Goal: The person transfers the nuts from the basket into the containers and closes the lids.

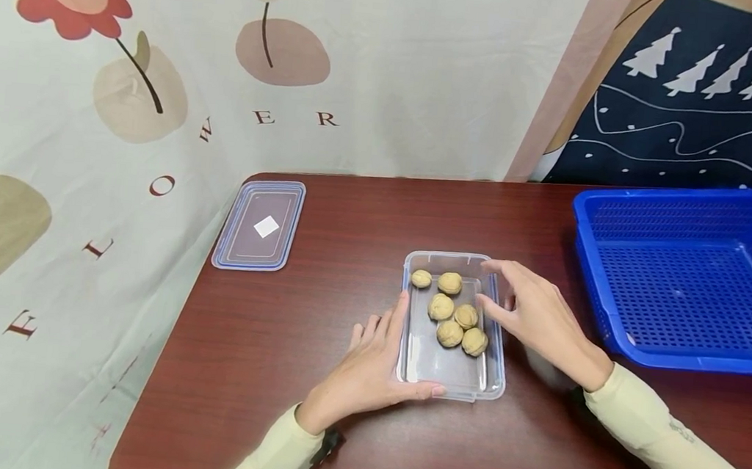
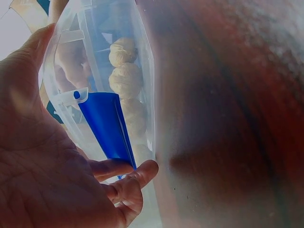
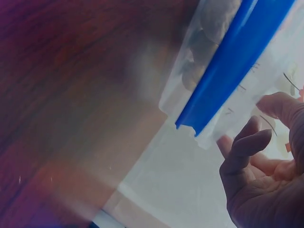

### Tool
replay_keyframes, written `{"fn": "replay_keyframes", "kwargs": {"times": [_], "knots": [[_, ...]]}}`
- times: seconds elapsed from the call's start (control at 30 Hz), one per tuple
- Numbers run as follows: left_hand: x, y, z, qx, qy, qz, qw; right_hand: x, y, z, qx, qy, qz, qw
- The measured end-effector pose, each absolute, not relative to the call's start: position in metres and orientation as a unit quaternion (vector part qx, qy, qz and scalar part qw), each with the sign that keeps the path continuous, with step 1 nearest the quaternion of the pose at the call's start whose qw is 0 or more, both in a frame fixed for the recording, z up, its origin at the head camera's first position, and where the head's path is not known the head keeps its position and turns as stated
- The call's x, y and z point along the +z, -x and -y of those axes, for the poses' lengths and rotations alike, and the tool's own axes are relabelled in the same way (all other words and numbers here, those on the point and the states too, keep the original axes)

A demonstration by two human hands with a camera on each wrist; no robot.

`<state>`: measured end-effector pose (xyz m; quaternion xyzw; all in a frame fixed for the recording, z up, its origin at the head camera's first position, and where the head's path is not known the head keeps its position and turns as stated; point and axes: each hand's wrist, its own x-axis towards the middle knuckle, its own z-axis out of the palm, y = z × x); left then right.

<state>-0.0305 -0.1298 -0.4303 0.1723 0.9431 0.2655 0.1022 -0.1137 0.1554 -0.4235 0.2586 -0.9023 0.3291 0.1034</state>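
A clear plastic food container with blue side latches stands without its lid on the table. Inside lie several walnuts, also seen through its wall in the left wrist view as walnuts. My left hand rests against the container's near left corner, its index finger along the left side and its thumb at the near edge. Some of its fingers touch the blue latch. At the far right of the container, my right hand hovers with thumb and index finger spread across the rim, holding nothing.
A rectangular lid with a blue seal and a white square label lies at the table's back left. To the right stands a blue perforated basket. A printed cloth hangs behind and left of the reddish-brown table.
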Motion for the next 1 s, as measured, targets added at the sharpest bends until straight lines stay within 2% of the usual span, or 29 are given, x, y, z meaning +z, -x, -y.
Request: {"fn": "replay_keyframes", "kwargs": {"times": [0.2,0.57,1.0], "knots": [[-0.430,0.030,0.130,0.259,-0.171,-0.945,0.099,-0.414,0.109,-0.163,0.346,-0.242,0.898,0.120],[-0.430,0.030,0.130,0.250,-0.172,-0.948,0.099,-0.406,0.099,-0.176,0.348,-0.186,0.912,0.114],[-0.429,0.030,0.129,0.247,-0.175,-0.948,0.101,-0.400,0.091,-0.200,0.312,-0.173,0.922,0.152]]}}
